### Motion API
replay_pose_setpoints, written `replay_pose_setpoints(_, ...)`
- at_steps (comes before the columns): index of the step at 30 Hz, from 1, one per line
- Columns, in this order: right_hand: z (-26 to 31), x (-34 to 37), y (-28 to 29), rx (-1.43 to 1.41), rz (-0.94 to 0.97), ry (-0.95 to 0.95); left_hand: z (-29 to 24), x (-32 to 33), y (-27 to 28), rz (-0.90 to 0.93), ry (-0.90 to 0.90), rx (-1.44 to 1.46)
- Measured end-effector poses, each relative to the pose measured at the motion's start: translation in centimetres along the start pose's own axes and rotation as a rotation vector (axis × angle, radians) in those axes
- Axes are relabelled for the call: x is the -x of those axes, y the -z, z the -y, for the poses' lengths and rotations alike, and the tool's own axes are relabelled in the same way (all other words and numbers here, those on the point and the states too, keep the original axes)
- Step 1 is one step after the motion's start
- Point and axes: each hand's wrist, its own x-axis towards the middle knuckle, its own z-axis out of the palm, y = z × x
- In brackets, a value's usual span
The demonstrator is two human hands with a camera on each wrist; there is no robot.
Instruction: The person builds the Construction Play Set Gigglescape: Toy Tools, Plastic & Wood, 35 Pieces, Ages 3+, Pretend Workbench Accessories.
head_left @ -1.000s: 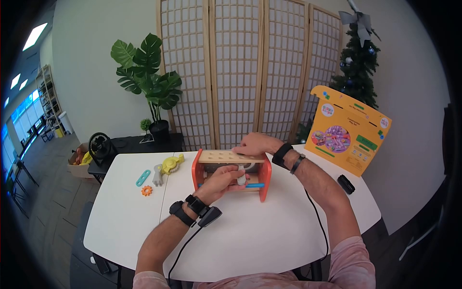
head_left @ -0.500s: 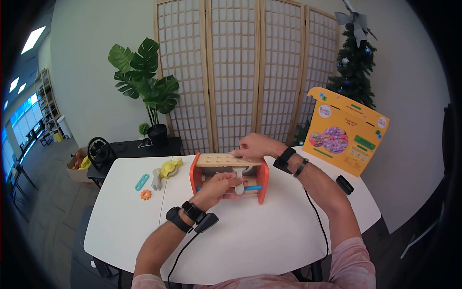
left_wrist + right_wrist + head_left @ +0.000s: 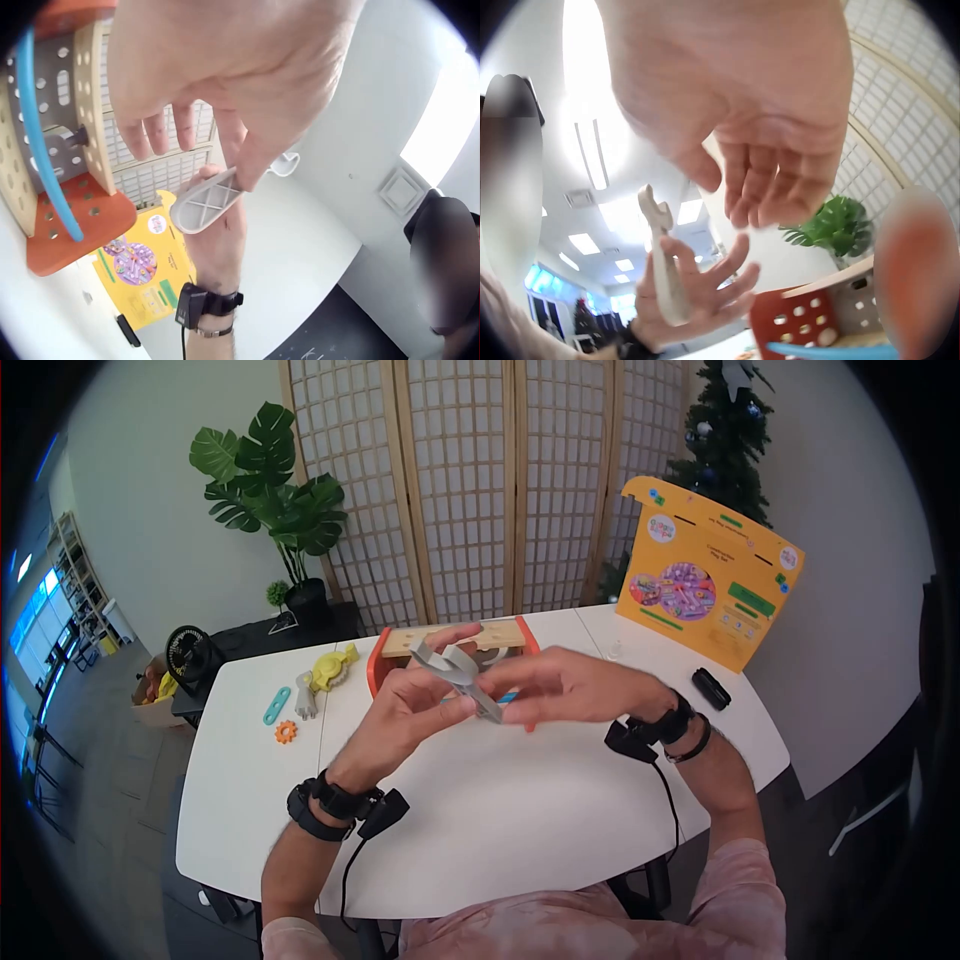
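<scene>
A light grey toy wrench [image 3: 459,670] is held up in front of the pegged toy workbench [image 3: 378,665], which has red side panels. My left hand [image 3: 395,715] pinches the wrench handle between thumb and fingers. In the left wrist view, the handle's ribbed back [image 3: 202,206] shows below the thumb. My right hand [image 3: 585,685] is close on the wrench's other side, its fingers loosely bent. The right wrist view shows a gap between its fingers and the wrench. A blue rod [image 3: 37,135] runs across the workbench's front.
On the table's left lie a yellow toy piece [image 3: 330,668], a grey pronged piece [image 3: 305,700], a teal strip [image 3: 277,705] and an orange gear [image 3: 286,732]. A yellow cardboard box [image 3: 705,575] stands at the back right. Near it is a small black object [image 3: 711,688].
The left hand has lifted the wrench from the workbench's front, up and toward me. My right hand has left the workbench top and come down beside the wrench.
</scene>
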Motion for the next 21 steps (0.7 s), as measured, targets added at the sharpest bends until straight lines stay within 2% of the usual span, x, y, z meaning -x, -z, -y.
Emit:
replay_pose_setpoints(1,0.0,0.4,-0.7,-0.002,-0.013,-0.003,0.0,-0.3,-0.2,0.041,-0.114,-0.091)
replay_pose_setpoints(2,0.0,0.6,-1.2,-0.042,0.028,0.069,-1.1,0.0,-0.9,0.053,0.051,0.033)
replay_pose_setpoints(3,0.1,0.9,-1.4,-0.082,0.069,0.142,-0.9,-0.1,-1.2,0.065,0.053,0.033)
replay_pose_setpoints(4,0.4,1.5,-1.4,-0.117,0.067,0.063,-0.5,0.0,-1.7,0.071,0.008,0.020)
replay_pose_setpoints(5,0.2,2.1,-1.1,-0.121,0.056,0.063,-0.3,-0.1,-2.0,0.076,-0.036,0.006)
replay_pose_setpoints(7,-0.8,3.2,-0.2,0.026,-0.187,0.063,-0.8,-0.1,-2.3,0.075,-0.085,-0.035)
replay_pose_setpoints(8,-2.0,3.8,0.8,0.105,-0.310,0.117,-1.3,0.1,-1.9,0.024,-0.098,-0.159)
replay_pose_setpoints(11,-5.1,6.8,4.6,0.440,-0.533,-0.045,-1.2,0.4,1.0,-0.189,-0.130,-0.388)
replay_pose_setpoints(12,-6.5,8.2,5.3,0.438,-0.533,-0.049,-1.8,0.7,1.5,-0.291,-0.045,-0.342)
replay_pose_setpoints(13,-7.9,9.6,5.8,0.524,-0.550,-0.172,-2.3,1.0,2.1,-0.393,0.040,-0.296)
replay_pose_setpoints(14,-9.3,10.9,6.2,0.608,-0.563,-0.295,-1.8,1.0,3.2,-0.478,-0.032,-0.381)
replay_pose_setpoints(15,-10.8,12.1,6.4,0.606,-0.560,-0.297,-0.8,1.1,4.7,-0.563,-0.106,-0.467)
replay_pose_setpoints(17,-13.6,14.0,5.8,0.693,-0.481,-0.365,1.2,1.3,7.9,-0.619,-0.128,-0.548)
replay_pose_setpoints(18,-14.6,14.6,5.5,0.690,-0.476,-0.363,1.7,1.5,8.8,-0.674,-0.081,-0.560)
replay_pose_setpoints(20,-15.5,15.0,4.8,0.759,-0.454,-0.467,2.4,1.6,9.5,-0.732,-0.015,-0.540)
replay_pose_setpoints(21,-15.7,14.9,4.8,0.754,-0.452,-0.462,2.7,1.6,9.7,-0.735,-0.011,-0.546)
